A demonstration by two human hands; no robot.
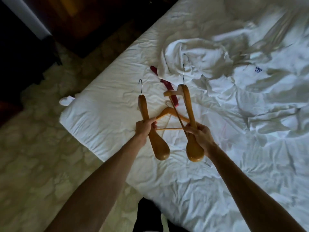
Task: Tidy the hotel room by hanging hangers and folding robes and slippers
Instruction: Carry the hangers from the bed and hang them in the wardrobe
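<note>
Two bare arms reached forward over the corner of a bed (103, 91) covered in a rumpled white sheet. At the far left, patterned pale carpet (33, 148) ran beside the bed, and a small white item (66, 100), possibly a slipper, lay at the mattress edge. The left hand (144, 126) had its fingers (153, 122) curled round a thick wooden hanger (155, 141), its metal hook pointing away and its broad rounded end toward the person. Between the hands, a thinner wooden hanger (168, 112) with a crossbar lay on the sheet, and a red strip of fabric (168, 84) stretched beyond it. The right hand (199, 136) gripped a second thick hanger (192, 148), held upright like the first, with another hanger's slim bar caught in the same grasp. Farther right, a crumpled white robe (200, 61) lay heaped on the bed, and a blue embroidered monogram (258, 69) showed on the white fabric beyond it.
</note>
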